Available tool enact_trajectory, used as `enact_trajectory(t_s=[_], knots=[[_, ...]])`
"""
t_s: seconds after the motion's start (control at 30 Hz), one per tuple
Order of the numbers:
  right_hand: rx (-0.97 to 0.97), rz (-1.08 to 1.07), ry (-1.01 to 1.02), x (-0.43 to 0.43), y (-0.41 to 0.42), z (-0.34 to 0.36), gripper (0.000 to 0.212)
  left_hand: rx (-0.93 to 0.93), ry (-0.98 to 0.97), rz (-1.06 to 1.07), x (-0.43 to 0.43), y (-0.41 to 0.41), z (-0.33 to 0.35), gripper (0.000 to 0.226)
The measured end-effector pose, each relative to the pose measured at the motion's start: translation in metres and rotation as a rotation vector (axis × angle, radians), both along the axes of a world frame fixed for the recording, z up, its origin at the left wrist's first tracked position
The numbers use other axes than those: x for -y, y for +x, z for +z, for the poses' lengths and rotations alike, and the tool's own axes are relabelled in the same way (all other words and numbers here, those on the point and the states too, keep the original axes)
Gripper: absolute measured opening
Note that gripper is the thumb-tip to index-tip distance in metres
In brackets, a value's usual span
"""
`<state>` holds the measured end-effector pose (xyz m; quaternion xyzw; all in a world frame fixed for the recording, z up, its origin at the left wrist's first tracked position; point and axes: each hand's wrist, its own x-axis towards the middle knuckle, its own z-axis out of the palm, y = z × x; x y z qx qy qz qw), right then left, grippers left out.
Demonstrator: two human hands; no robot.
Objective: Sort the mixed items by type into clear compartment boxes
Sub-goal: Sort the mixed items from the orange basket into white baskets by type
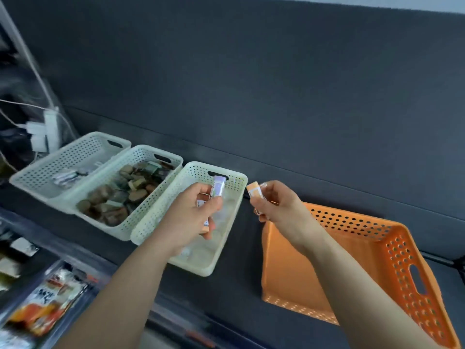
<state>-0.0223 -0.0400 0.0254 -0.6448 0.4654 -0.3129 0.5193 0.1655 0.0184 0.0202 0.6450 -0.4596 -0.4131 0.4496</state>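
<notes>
Left of the orange basket (397,260), the left hand (191,217) is curled round a small bundle of sachets. A purple stick (218,186) juts out of the top of the fist, and more packets show below it, too blurred to count. The bundle hangs over the cream basket (161,215) next to the orange basket, which already has pale round pieces on its floor.

At the orange basket's far left corner, the right hand (279,205) pinches an orange stick (254,191) between thumb and fingertips. It is above the gap between the two baskets, not over either one.

The bundle looks like the main risk. Loosening the fist to let one sachet go would probably free the rest too, and different types would land together on the round pieces. The orange stick is held only at its lower end, so a slip could send it into the gap or against a rim.

Further left of the orange basket, a middle basket (141,157) holds brown packs (118,195), and a careless toss could land there. A clear box (54,268) sits well to the near left, so carrying sachets to it means crossing the open baskets.
</notes>
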Motion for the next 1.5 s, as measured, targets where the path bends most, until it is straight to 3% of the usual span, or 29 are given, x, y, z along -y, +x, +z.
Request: enact_trajectory(t_s=[0.33, 0.63, 0.97, 1.33, 1.5], knots=[[0.159, 0.053, 0.075, -0.027, 0.238, -0.007, 0.019, 0.125, 0.018, 0.149, -0.053, 0.243, 0.021, 0.019], [-0.153, 0.027, -0.143, -0.004, 0.377, -0.021, 0.018, 0.316, 0.117, 0.150, -0.028, 0.401, 0.007, 0.018], [-0.468, 0.212, -0.320, 0.066, 0.450, -0.042, 0.016, 0.679, 0.208, -0.006, 0.047, 0.464, -0.060, 0.015], [-0.820, 0.405, -0.430, 0.098, 0.492, -0.074, 0.022, 0.634, 0.252, -0.185, 0.074, 0.494, -0.094, 0.013], [-0.829, 0.306, -0.390, 0.090, 0.488, -0.066, 0.028, 0.894, 0.112, -0.274, 0.079, 0.495, -0.090, 0.020]])
